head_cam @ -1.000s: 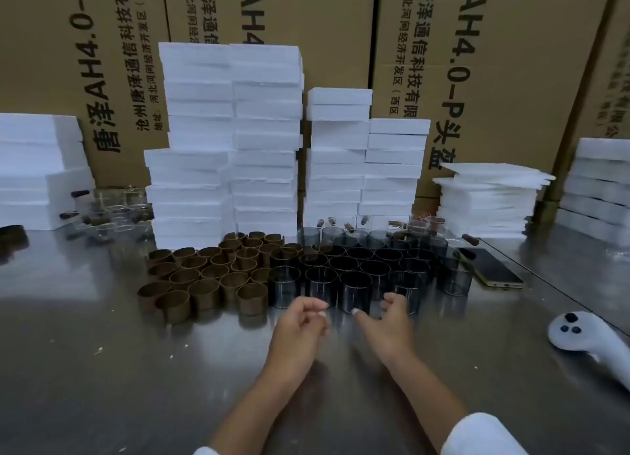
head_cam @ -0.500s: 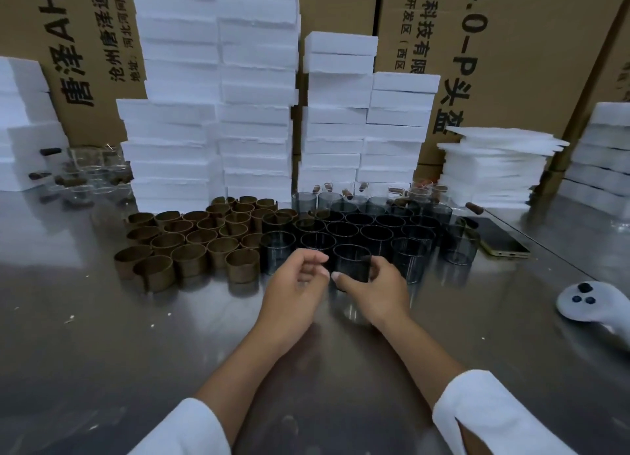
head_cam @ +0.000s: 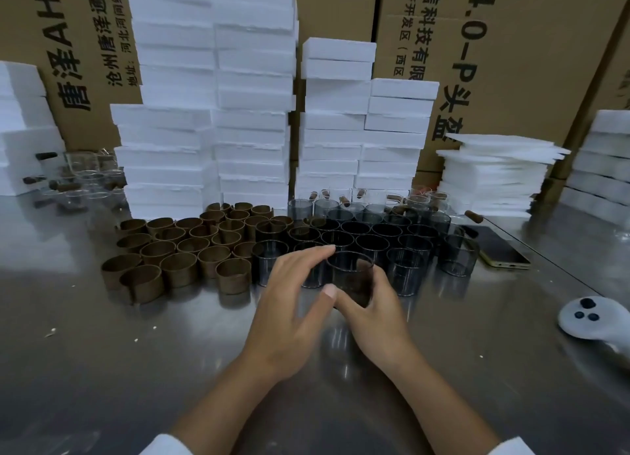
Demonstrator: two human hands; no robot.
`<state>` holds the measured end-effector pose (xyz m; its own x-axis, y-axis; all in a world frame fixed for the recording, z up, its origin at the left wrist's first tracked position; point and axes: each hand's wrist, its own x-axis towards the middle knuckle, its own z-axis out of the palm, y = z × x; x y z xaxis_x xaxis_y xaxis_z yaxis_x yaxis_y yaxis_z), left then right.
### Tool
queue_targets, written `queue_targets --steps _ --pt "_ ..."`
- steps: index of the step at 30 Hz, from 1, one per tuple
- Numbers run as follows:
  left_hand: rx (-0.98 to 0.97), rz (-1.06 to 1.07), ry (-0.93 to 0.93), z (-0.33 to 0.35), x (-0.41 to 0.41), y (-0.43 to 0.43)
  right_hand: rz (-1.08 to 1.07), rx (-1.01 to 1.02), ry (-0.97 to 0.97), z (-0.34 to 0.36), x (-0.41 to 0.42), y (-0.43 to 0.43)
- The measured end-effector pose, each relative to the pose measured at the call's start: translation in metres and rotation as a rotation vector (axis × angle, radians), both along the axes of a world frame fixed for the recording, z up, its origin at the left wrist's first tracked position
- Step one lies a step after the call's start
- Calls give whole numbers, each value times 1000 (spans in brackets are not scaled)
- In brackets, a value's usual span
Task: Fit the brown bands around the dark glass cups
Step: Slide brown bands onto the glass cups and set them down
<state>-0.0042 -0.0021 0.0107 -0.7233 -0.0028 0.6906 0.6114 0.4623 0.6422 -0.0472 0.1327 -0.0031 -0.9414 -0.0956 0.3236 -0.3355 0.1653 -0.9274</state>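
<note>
Several brown bands (head_cam: 177, 250) stand in a cluster on the steel table (head_cam: 102, 369), left of centre. Beside them on the right stand several dark glass cups (head_cam: 381, 236). My right hand (head_cam: 378, 321) grips one dark glass cup (head_cam: 349, 277) from its right side, thumb on the near wall, just in front of the front row. My left hand (head_cam: 289, 304) hovers beside that cup on its left, fingers straight and spread, holding nothing; its fingertips reach near the cup's rim.
Stacks of white foam blocks (head_cam: 211, 96) stand behind the cups, with cardboard boxes (head_cam: 511, 62) behind them. A phone (head_cam: 497, 246) lies at the right, and a white controller (head_cam: 593, 318) near the right edge. Clear glasses (head_cam: 81, 178) sit at the far left.
My right hand has closed on one dark cup and drawn it out of the front row toward me. My left hand opened its fingers beside the cup. The camera moved closer.
</note>
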Motion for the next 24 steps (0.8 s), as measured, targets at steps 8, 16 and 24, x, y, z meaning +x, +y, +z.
queue_targets --steps 8,16,24 --pt "-161 59 -18 -5 -2 2 14 -27 20 2 0 3" --pt "-98 57 -131 -7 -5 2 75 -38 79 0 4 2" --pt "-128 41 -80 -2 0 5 187 -43 134 0 7 -4"
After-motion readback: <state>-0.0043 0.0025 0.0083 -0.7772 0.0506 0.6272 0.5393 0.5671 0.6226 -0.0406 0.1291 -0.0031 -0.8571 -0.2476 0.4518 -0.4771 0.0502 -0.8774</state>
